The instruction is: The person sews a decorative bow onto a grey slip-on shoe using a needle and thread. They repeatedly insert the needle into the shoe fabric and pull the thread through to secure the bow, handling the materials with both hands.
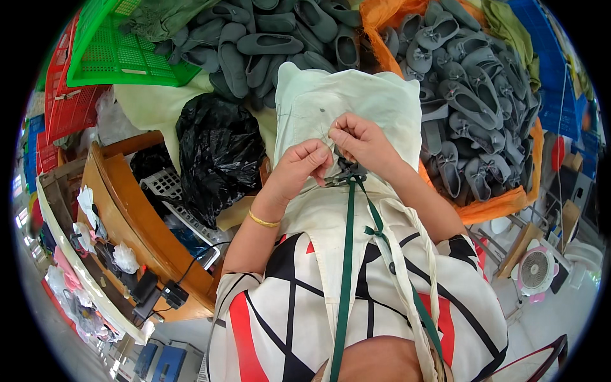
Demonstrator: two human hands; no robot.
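My left hand (304,167) and my right hand (359,141) meet over a cream cloth (356,102) spread on my lap. Both are pinched closed, fingertips almost touching, on a fine thread or small piece that is too small to make out. Just below the fingers lies a small dark metal tool, like snips (347,173), tied to a long green ribbon (347,254) that runs down toward my body. A gold bangle (263,221) circles my left wrist.
Heaps of grey slip-on shoes lie ahead: one pile (273,44) at top centre, another with bows (471,108) on orange sheeting at right. A black plastic bag (216,153), green crate (121,51), red crates (67,105) and wooden bench (137,216) stand left. A small fan (536,270) sits lower right.
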